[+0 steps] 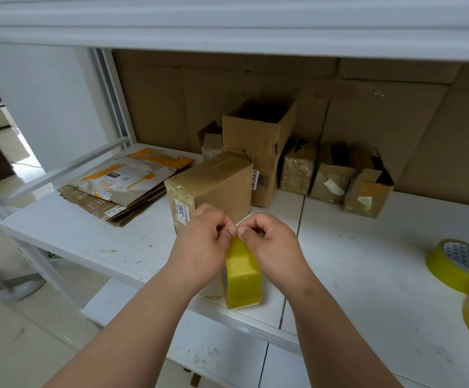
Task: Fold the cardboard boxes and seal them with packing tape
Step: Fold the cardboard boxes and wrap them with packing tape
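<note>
Fingertips of both hands, left [203, 240] and right [266, 242], are pinched at the tape roll's [241, 278] top edge; if the thin end is torn or re-stuck, sealing the box [213, 189] is delayed.

White shelf [367, 275], scuffed. On it: flattened cardboard stack [124, 186] at left, sealed box [216, 186] mid, tall open box [261, 147] behind it, three small taped boxes [334, 177] along back, yellow tape rolls [462, 264] at right edge.
</note>
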The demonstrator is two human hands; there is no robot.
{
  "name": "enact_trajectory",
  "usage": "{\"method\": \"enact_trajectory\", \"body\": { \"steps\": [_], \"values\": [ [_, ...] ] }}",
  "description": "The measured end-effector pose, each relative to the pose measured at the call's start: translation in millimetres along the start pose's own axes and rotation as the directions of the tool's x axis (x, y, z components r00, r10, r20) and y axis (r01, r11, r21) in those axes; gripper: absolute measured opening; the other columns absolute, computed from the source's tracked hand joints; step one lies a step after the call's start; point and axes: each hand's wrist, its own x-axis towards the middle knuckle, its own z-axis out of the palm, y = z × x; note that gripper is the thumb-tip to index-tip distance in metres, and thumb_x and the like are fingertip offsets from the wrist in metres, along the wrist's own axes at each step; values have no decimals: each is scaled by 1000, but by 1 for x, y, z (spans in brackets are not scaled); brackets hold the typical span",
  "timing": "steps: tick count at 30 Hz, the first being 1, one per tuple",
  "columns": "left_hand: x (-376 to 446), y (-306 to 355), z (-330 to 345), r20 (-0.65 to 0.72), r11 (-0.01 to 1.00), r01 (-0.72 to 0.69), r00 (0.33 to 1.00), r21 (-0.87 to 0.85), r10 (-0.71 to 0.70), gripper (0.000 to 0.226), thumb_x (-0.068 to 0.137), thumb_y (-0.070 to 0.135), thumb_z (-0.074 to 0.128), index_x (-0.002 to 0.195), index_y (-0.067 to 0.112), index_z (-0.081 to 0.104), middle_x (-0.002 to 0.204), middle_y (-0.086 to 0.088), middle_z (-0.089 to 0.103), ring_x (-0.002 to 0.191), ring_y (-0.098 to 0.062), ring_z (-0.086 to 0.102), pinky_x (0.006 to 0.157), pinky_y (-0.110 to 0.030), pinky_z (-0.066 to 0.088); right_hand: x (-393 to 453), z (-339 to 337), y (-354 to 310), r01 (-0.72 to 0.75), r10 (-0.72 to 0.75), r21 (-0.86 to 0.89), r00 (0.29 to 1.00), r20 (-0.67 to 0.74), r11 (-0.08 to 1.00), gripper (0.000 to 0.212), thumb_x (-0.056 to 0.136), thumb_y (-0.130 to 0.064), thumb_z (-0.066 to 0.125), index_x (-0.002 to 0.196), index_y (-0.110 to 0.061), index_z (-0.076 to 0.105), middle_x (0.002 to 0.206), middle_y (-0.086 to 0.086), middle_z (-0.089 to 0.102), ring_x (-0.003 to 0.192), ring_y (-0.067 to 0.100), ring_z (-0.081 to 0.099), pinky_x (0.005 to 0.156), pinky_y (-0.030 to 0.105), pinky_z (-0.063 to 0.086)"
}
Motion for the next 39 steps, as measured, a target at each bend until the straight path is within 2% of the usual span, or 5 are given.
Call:
{"method": "enact_trajectory", "body": {
  "steps": [8, 13, 18, 29, 39],
  "values": [
    [5, 21, 25, -12, 981, 117, 993, -156, -121, 24, 96, 14, 60, 74, 25, 57, 90, 8, 53, 78, 6, 51, 65, -7, 35, -17, -35, 7, -127, 144, 221, 988, -60, 967, 37, 88, -37, 70, 118, -46, 49, 113, -10, 54, 93, 1, 59, 69, 12, 43],
    [7, 34, 56, -28, 874, 254, 956, -415, -291, 23, 93, 15, 67, 72, 24, 68, 90, 2, 68, 80, -11, 64, 73, -27, 51, -22, -65, 18, -279, 246, 310, 959, 144, 909, 65, 67, -38, 75, 128, -34, 54, 72, -7, 67, 79, 10, 68, 76, 26, 48],
    [8, 40, 82, 108, 760, 305, 948, -574, -299, 23, 93, 17, 68, 86, 36, 77, 101, 12, 74, 88, -2, 68, 82, -22, 53, -27, -90, 36, -259, 262, 81, 965, -27, 962, 52, 78, -13, 66, 124, -33, 54, 68, 6, 58, 70, 19, 63, 70, 36, 52],
    [30, 10, 36, -441, 993, 117, 889, -35, -120, 46, 90, 27, 67, 135, 24, 57, 133, -5, 46, 122, -22, 41, 97, -38, 41, -7, -96, 50, -120, -51, -760, 979, -198, 638, 44, 79, -36, 57, 122, -31, 54, 80, -6, 57, 86, 23, 59, 81, 34, 42],
    [65, -42, -19, -290, 871, 301, 937, 389, -194, 80, 79, 59, 67, 149, 39, 32, 163, -4, 14, 149, -32, 8, 115, -58, 16, 22, -60, 51, -256, 297, -878, 945, -139, 403, 61, 89, -58, 43, 146, -42, 32, 138, 4, 46, 127, 31, 41, 102, 51, 27]
  ]
}}
